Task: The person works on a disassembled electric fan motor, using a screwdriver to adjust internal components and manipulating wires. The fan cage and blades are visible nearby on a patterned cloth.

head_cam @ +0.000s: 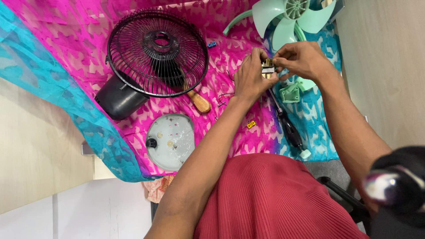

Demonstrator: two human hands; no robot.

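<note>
My left hand (250, 77) and my right hand (299, 57) meet over a pink and blue cloth (66, 40), both pinching a small brass-coloured part (267, 68) with a dark piece on it. Thin black wires (225, 98) trail from below my left hand. A mint green fan blade (287, 17) lies just beyond my hands. A small mint green bracket (290, 93) rests under my right wrist. A screwdriver with a black handle (287, 126) lies on the cloth between my forearms.
A black fan grille (158, 52) sits on a black motor housing (117, 99) at the left. A wooden tool handle (199, 102) pokes from under it. A round grey plate (170, 141) lies nearer. Small blue (212, 44) and yellow (251, 125) bits dot the cloth.
</note>
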